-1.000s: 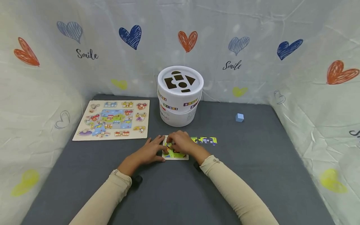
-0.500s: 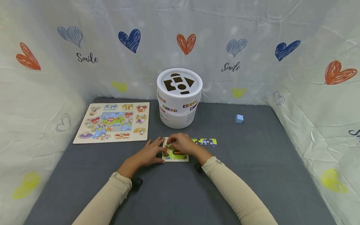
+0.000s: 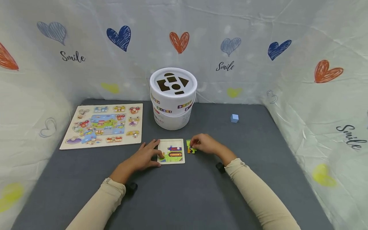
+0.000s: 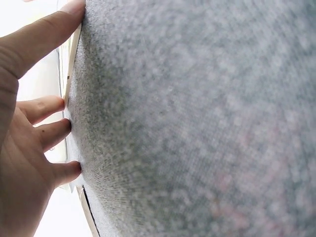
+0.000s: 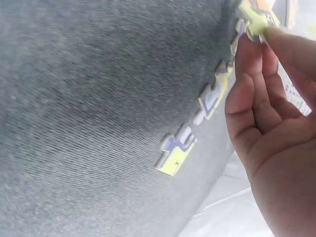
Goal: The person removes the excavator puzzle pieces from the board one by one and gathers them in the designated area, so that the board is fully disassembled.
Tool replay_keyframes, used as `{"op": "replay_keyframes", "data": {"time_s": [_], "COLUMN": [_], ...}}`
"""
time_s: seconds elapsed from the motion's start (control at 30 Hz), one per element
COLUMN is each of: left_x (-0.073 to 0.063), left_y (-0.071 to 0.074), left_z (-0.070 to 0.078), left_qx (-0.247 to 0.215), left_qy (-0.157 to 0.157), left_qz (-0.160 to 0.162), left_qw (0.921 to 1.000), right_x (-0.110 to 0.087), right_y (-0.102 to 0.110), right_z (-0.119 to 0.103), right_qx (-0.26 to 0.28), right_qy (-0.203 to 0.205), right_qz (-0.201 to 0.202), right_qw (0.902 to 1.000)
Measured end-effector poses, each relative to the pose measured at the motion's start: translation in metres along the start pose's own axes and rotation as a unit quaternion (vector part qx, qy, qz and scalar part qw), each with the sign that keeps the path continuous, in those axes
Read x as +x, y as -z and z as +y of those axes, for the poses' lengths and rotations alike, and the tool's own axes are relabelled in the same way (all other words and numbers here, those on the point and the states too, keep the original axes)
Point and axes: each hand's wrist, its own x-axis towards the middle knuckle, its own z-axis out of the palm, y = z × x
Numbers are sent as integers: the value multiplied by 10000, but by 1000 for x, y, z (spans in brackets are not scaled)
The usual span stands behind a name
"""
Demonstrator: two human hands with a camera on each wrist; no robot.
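- Only text I can read is "Smile": once on the backdrop cloth (image 3: 201, 19) behind and left of the bucket (image 3: 172, 119), once behind it to the right, and again on the side cloth far off to its right.
- Bucket's got colourful label strips (image 3: 184, 104) round it, but the print is way too small to make out.
- The little puzzle tray (image 3: 172, 142) sits on the grey desk (image 3: 178, 198) right in front of the bucket. Pale wood, square, thin rim. Lower part has picture pieces (image 3: 175, 154): orange tracks, a striped band, purple bits on top, green ground. Upper part shows bare wood.
- Right hand (image 3: 205, 143), in front of the bucket and a bit right: thumb and fingers pinching a puzzle piece (image 5: 254, 20), yellow-green with some orange, just beside the tray.
- More loose pieces (image 5: 177, 155) on the desk below that hand, yellow and purple with knobby edges.
- Left hand (image 3: 143, 156), in front of the bucket and to its left: fingers spread, not gripping anything, resting against the tray's edge.
- Also around: big wooden board (image 3: 120, 143) with vehicle pictures left of the bucket, small blue cube (image 3: 234, 118) off to its right.
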Motion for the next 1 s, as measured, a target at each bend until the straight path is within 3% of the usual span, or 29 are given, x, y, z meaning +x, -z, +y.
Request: {"op": "replay_keyframes", "data": {"time_s": [0.23, 0.43, 0.6, 0.83, 1.0], "left_x": [-2, -2, 1, 2, -1], "left_y": [0, 1, 2, -1, 0], "left_z": [-2, -1, 1, -2, -4], "left_qx": [-100, -50, -82, -41, -33], "left_qy": [-11, -19, -68, -37, -34], "left_qz": [23, 42, -37, -88, 36], "left_qw": [9999, 10000, 9999, 9999, 10000], "right_x": [2, 3, 10, 30, 40], "right_y": [-7, -9, -15, -40, -49], "right_z": [1, 2, -15, -45, -52], "right_qx": [-89, -108, -10, -884, -1115], "right_qy": [-9, -34, -81, 649, 535], "right_qz": [-90, 64, 222, -122, 30], "right_qw": [9999, 9999, 9997, 9939, 9923]}}
